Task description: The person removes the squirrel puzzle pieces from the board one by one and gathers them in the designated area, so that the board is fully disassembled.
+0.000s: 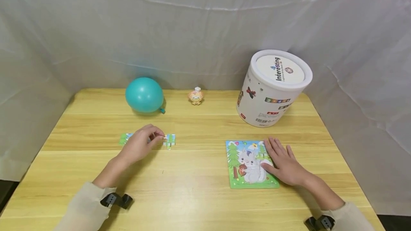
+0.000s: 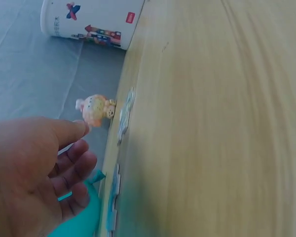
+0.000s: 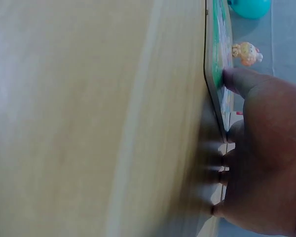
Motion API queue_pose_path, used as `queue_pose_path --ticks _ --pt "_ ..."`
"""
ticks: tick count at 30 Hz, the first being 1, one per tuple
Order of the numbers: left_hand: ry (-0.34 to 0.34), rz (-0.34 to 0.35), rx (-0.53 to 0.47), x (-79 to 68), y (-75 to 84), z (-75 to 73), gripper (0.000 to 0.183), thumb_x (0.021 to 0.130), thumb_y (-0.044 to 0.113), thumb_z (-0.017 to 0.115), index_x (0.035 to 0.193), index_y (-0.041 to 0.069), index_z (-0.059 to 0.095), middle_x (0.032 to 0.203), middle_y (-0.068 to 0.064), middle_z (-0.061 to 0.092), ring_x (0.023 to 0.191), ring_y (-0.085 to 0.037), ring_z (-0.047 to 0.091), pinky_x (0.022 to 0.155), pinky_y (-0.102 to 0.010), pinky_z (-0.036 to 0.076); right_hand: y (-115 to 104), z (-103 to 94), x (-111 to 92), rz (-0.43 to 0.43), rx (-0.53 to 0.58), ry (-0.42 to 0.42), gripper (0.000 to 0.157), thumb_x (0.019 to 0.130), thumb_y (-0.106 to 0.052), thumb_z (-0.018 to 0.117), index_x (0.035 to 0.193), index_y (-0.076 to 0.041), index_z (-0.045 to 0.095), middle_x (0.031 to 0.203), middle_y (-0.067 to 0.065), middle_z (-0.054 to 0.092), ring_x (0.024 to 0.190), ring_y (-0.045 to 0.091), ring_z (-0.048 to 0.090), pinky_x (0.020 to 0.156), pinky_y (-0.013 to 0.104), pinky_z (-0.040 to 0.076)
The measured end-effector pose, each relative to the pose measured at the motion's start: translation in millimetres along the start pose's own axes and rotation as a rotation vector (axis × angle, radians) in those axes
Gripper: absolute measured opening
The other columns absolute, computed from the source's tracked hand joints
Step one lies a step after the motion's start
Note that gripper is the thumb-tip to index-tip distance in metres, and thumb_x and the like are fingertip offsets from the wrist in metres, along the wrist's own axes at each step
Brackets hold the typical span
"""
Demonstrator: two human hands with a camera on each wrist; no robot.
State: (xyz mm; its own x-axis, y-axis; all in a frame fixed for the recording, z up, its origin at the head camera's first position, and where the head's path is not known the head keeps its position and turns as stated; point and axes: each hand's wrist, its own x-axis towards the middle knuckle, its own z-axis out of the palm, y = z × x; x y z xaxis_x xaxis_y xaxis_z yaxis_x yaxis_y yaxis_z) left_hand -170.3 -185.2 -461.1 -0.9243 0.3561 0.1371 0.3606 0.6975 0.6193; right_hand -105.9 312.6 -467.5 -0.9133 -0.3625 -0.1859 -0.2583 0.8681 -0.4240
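Observation:
My left hand (image 1: 141,145) hovers over loose jigsaw pieces, its fingers loosely bent; no held piece shows between them. Just past its fingertips lie joined jigsaw pieces (image 1: 170,139), and more pieces (image 1: 125,138) show left of the hand, partly hidden by it. In the left wrist view the fingertips look apart from the pieces (image 2: 126,116) on the table. My right hand (image 1: 285,163) rests at the right edge of a squirrel jigsaw puzzle (image 1: 248,167) in a flat frame. Its thumb lies on the picture, and the other fingers stretch along the side.
A teal balloon (image 1: 144,95) sits at the back left of the wooden table (image 1: 179,195). Near the back edge stands a small orange figurine (image 1: 196,96). A large white lidded tub (image 1: 273,88) is at the back right, before a grey cloth backdrop (image 1: 192,27).

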Motion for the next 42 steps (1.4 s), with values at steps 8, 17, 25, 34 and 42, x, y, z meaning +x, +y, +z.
queue_pose_path --ticks 8,17,25,34,42 --pt "-0.03 0.074 -0.014 14.2 22.7 7.5 0.009 0.098 0.008 0.069 0.106 0.007 0.071 0.098 0.001 0.065 0.085 -0.013 0.06 0.073 -0.032 0.054 -3.4 -5.7 4.3 0.009 0.001 0.012 0.088 0.101 -0.048 0.061 0.16 0.002 0.019 0.166 0.029 0.009 0.152 0.048 0.003 0.115 0.071 0.001" --pt "-0.098 0.149 -0.05 30.6 60.8 24.9 0.014 0.098 0.008 0.067 0.112 0.007 0.07 0.104 0.0 0.067 0.089 -0.014 0.062 0.077 -0.032 0.055 -4.6 -9.1 8.4 0.018 0.01 0.008 0.091 0.098 -0.05 0.063 0.159 0.003 0.021 0.165 0.03 0.01 0.152 0.048 0.004 0.114 0.073 0.004" --pt "-0.187 0.245 -0.001 43.5 95.6 62.7 0.02 0.099 0.017 0.068 0.116 0.008 0.071 0.106 0.0 0.067 0.088 -0.01 0.064 0.075 -0.023 0.054 -21.4 -3.4 7.8 -0.042 0.011 0.044 0.086 0.099 -0.047 0.063 0.159 0.002 0.025 0.165 0.029 0.012 0.152 0.048 0.006 0.115 0.073 0.005" --pt "-0.295 0.307 0.094 51.9 129.3 105.6 0.037 0.101 0.027 0.067 0.132 0.007 0.067 0.115 -0.003 0.065 0.085 -0.009 0.059 0.075 -0.02 0.052 -43.9 11.1 7.7 -0.126 -0.077 -0.013 0.088 0.1 -0.055 0.057 0.162 -0.004 0.02 0.168 0.023 0.007 0.153 0.045 0.003 0.118 0.067 0.004" --pt "-0.351 0.325 0.143 55.9 142.2 122.3 0.048 0.098 0.036 0.069 0.136 0.008 0.064 0.115 -0.002 0.062 0.082 -0.005 0.053 0.074 -0.018 0.049 -44.9 19.7 5.8 -0.113 -0.083 -0.045 0.085 0.101 -0.054 0.055 0.162 -0.007 0.02 0.168 0.022 0.003 0.153 0.045 0.0 0.115 0.071 0.003"
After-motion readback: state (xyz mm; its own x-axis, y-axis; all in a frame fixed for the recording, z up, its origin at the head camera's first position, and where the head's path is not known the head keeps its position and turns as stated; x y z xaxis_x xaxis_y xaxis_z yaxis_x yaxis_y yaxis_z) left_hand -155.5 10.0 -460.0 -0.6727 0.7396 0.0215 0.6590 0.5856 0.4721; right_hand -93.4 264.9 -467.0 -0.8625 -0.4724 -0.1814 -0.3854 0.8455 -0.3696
